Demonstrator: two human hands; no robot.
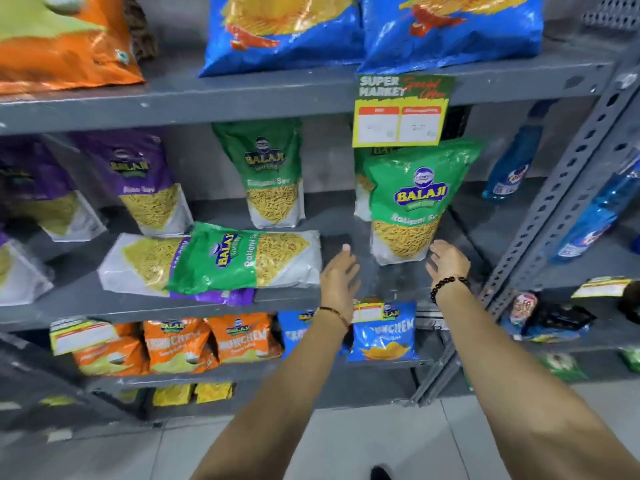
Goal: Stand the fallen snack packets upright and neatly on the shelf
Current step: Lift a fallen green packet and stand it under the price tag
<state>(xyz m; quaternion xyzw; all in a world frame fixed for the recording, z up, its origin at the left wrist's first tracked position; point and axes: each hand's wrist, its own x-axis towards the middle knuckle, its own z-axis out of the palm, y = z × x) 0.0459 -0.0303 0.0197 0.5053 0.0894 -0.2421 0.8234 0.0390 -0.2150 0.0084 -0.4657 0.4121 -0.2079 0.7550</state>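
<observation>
My left hand (341, 271) is stretched out over the grey metal middle shelf (86, 306), fingers spread loosely and holding nothing, in the bare gap between two green packets. My right hand (448, 261), with a black bead bracelet (446, 284) at the wrist, sits at the lower right corner of the upright green plastic Balaji Ratlami Sev packet (414, 202); its fingers are slack and apart, right by the packet's white base, but I cannot tell whether they touch it. That packet stands tilted slightly, near the shelf's front on the right, partly covering another green packet behind it.

To the left of my left hand, a second green Balaji Ratlami Sev packet (242, 261) lies flat on its side, its white base pointing right toward my hand. It rests on top of a purple Balaji packet (138, 265), also fallen, whose white base points left and whose purple top peeks out below at the shelf's near edge.

Farther back on the same shelf, a third green sev packet (273, 171) stands upright, and a purple Aloo Sev packet (145, 181) stands to its left.

A yellow and green special-offer price tag (401, 112) hangs from the shelf above, just over the upright packet.
</observation>
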